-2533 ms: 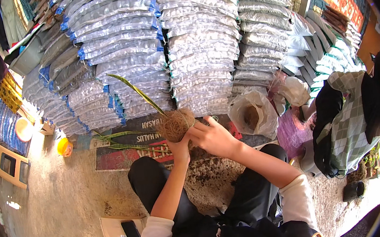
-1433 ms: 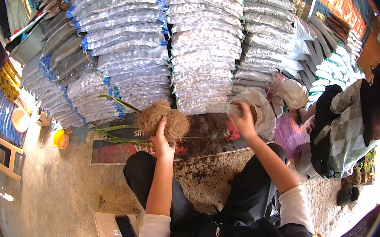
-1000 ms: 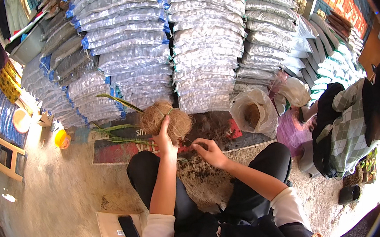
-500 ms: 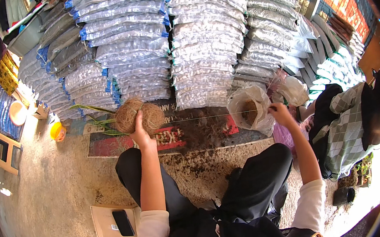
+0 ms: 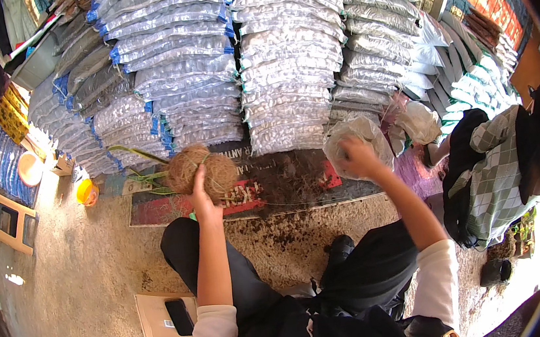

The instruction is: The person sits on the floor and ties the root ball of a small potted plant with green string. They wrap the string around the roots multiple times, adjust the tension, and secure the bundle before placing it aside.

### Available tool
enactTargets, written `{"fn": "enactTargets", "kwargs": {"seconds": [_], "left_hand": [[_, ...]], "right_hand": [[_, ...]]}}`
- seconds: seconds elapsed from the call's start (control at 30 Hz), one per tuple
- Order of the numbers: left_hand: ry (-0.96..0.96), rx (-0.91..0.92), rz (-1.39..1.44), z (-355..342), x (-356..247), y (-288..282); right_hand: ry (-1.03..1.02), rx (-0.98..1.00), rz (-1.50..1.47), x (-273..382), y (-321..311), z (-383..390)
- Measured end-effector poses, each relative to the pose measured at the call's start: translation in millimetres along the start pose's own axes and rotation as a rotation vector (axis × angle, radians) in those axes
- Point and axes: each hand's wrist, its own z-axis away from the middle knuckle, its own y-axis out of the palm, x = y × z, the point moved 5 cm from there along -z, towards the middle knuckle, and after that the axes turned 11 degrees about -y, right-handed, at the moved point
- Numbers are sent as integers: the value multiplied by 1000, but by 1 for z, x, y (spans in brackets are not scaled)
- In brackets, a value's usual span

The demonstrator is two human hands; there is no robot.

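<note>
Fibre in a brown, rounded ball (image 5: 219, 170) is held up by the left hand (image 5: 205, 203) over the left half of a dark and red printed board (image 5: 149, 211). The ball is gripped from its near side, with the thumb laid up along its face; the other fingers are mostly hidden. From the ball's left side a long green leaf (image 5: 140, 154) is pointed outward, past the board's far edge. More leaves (image 5: 147, 190) are seen below it, by the board's left edge; whether they are joined to the ball cannot be told.

The right hand (image 5: 362, 159) is held over the mouth of a pale plastic bag (image 5: 377, 136), by which the board's far right corner is hidden. Its fingers are bent, but whether anything is pinched in them cannot be told. What appears to be thread (image 5: 287, 203) is seen as a thin, slack curve along the near edge; its right end cannot be traced.

Dark crumbs (image 5: 290, 174) are strewn across the board's middle.

The step in hand is judged to be the binding of the ball. For the next move, a steady left grip seems to be called for, with the slack taken up and the thread kept clear of leaf and crumbs.
</note>
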Motion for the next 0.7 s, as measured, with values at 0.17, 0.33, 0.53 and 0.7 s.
{"fn": "enactTargets", "kwargs": {"seconds": [0.17,0.33,0.53,0.7], "left_hand": [[-61,134,-33,5,20,15],[-129,181,55,3,27,19],[-99,117,71,-6,27,13],[-32,126,68,-8,29,16]], "right_hand": [[-147,-18,-804,130,56,-50],[64,-142,-1405,176,89,-56],[15,-292,-956,191,50,-34],[-101,-271,-916,199,34,-30]]}}
